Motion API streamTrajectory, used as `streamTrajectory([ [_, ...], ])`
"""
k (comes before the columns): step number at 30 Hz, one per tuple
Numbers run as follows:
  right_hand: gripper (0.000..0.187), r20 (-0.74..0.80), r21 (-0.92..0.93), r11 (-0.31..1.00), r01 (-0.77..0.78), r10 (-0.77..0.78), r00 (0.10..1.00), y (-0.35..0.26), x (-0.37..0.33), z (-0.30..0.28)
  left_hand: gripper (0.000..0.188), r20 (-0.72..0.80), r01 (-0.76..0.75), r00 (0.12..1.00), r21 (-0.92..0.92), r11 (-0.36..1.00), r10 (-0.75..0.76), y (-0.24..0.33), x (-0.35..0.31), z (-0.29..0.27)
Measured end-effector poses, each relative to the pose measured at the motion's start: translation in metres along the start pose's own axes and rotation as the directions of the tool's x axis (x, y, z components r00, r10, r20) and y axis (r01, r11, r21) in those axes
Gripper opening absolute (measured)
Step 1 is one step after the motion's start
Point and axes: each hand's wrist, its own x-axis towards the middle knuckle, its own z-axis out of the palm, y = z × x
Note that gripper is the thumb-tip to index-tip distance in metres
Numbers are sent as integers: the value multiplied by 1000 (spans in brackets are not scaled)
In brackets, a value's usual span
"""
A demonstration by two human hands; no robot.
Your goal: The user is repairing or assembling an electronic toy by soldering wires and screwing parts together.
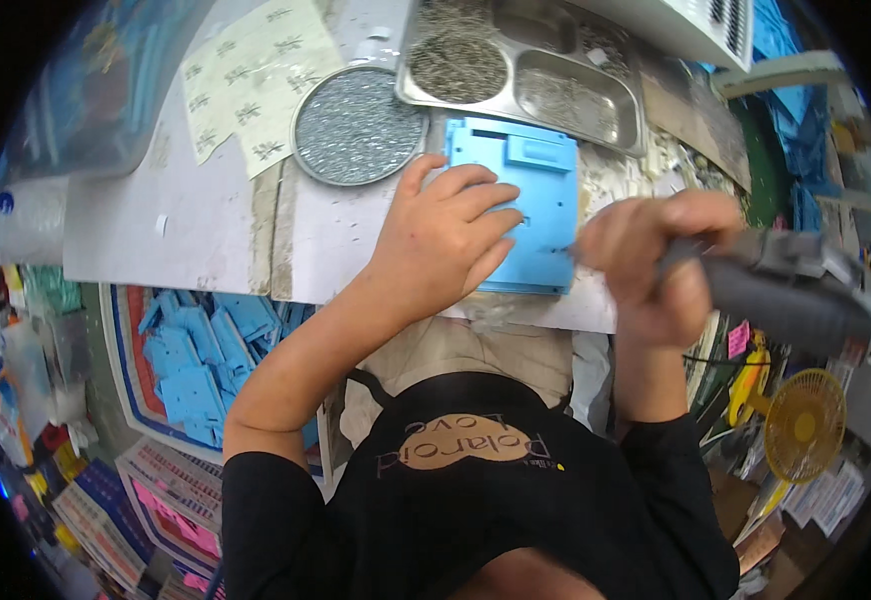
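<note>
Left hand (451,235): fingers spread, resting on blue panel (546,215) | right hand (661,250): wrapped round dark handheld tool (786,300), blurred, tip near panel's right side | panel: on tabletop (206,230), just bodyward of steel tray (632,125) | risk: light left-hand pressure could let panel twist, tip skid and scratch it

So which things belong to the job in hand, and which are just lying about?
Likely the job's:
blue panel, under left hand
dark power tool, in right hand
round dish
steel tray

Apparently lying about:
patterned sheet
yellow fan
</note>
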Motion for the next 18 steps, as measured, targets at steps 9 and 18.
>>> streamTrajectory([
  [9,13,-195,-133,991,-4,-22,981,31,15,-56,23,54,61,996,69,996,-65,12,3,9],
  [18,15,-138,-197,968,-156,130,982,11,-28,-45,26,81,56,995,-40,998,-53,2,9,12],
])
